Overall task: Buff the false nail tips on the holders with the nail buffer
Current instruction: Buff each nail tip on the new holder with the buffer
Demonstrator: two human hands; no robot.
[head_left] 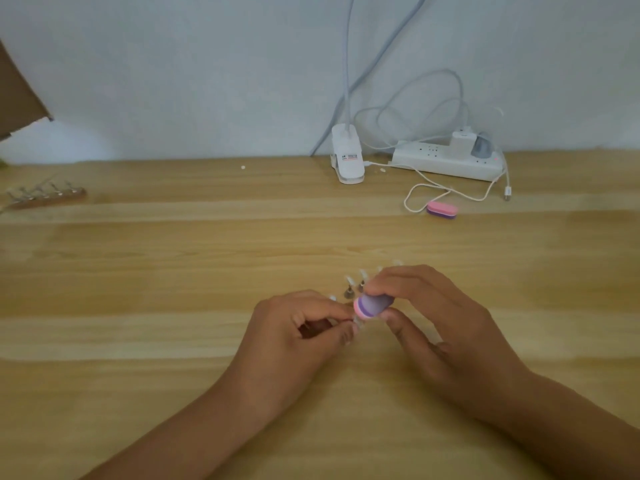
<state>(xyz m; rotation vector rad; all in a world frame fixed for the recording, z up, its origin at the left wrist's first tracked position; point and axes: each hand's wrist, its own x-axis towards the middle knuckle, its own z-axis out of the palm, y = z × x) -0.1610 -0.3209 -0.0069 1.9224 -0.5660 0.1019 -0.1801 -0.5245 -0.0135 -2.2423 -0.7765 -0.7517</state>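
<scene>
My right hand [436, 320] grips a small purple and pink nail buffer [372, 305] between thumb and fingers at the middle of the wooden table. The buffer's pink end lies against a clear false nail tip [358, 323] that my left hand [294, 337] pinches on its holder. Just behind the hands, several more holders with nail tips [349, 287] stand upright, partly hidden by my fingers. A second rack of nail tips on holders [45, 195] lies at the far left.
A second pink and purple buffer [442, 210] lies at the back right near a looped white cable [426, 195]. A white power strip [446, 161] with plugs and a white clip lamp base [348, 157] stand along the wall. A cardboard flap [17, 95] juts in at top left.
</scene>
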